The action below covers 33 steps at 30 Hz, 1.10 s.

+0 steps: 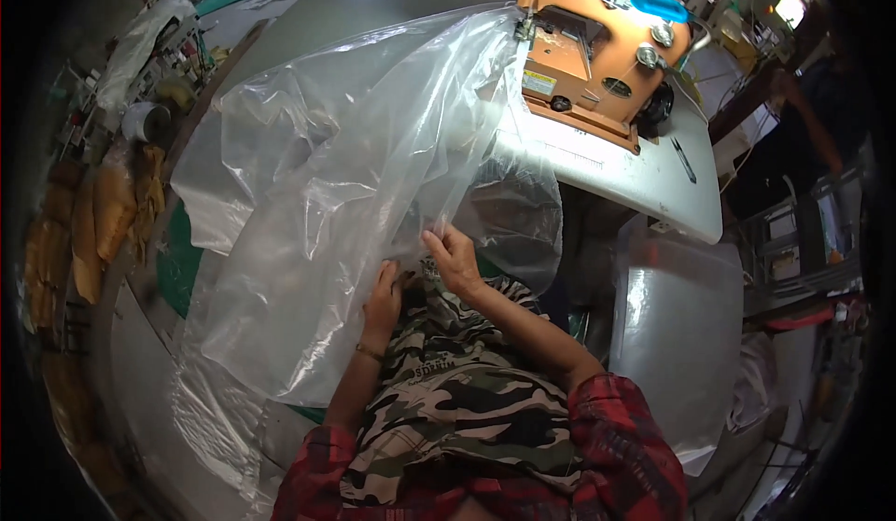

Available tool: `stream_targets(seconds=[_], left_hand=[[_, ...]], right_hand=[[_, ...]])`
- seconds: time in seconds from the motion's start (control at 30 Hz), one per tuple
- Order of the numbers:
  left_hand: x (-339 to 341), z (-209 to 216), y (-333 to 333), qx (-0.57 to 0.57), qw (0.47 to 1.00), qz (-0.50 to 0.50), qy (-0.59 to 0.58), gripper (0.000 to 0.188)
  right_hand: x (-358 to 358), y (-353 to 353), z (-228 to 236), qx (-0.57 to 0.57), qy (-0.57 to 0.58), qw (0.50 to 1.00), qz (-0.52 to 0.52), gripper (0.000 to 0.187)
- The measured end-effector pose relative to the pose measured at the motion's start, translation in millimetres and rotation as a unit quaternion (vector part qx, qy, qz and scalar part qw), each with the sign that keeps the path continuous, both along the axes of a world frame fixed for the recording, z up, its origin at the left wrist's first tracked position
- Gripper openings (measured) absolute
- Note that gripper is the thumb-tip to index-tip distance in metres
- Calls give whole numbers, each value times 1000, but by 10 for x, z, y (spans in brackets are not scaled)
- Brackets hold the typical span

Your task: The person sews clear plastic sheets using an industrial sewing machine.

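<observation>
We look down on a worker's two bare hands at a large clear plastic sheet (308, 213), which spreads in loose, shining folds over the pale worktable (691, 211) and drapes toward the worker's lap, its upper end gathered at the needle side of an orange sewing machine (597, 69). In the right hand (455, 258) we note the thumb and forefinger brought together on the sheet's near edge, with the remaining fingers curled. The left hand (381, 297), just beside it and slightly nearer the body, lies against the sheet with its fingers close together and bent; we cannot tell whether they grip the film or only touch it. We observe a bracelet (371, 350) at the left wrist, red plaid sleeves (627, 437) and a camouflage apron (467, 395) beneath the forearms. On the machine's upper part we find a bright blue piece (658, 5); to its right, a slim dark tool (684, 160) lies on the tabletop. Below the table's right end we see further clear plastic (681, 325) hanging in a smooth, flat panel, well apart from both hands.
</observation>
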State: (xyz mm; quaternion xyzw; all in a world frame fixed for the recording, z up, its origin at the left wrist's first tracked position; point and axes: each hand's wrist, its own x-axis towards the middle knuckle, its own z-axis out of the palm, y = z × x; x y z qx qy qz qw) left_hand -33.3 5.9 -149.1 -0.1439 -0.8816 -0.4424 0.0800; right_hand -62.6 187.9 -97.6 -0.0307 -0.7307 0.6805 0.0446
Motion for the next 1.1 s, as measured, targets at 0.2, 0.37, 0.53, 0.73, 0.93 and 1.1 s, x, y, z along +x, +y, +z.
stream_targets(seconds=[0.2,0.37,0.53,0.73,0.93,1.1], left_hand=[[73,39,-315,33,995,-96,15,10],[577,1366,-453,183,894,-259,-316,11],[443,1590,45,60,934,-277,-216,13],[320,1482,522,28,985,-151,-72,23],[268,1449,661,-92,983,-133,83,21],[291,1347,609,-45,987,-73,134,13]], right_hand=[[295,187,622,54,77,995,21,19],[555,1058,740,302,238,870,-310,34],[496,1688,36,267,84,900,-336,42],[711,1755,114,29,4,991,-130,36],[888,1884,309,-68,-132,989,26,22],[1080,1759,263,-92,-59,993,-31,17]])
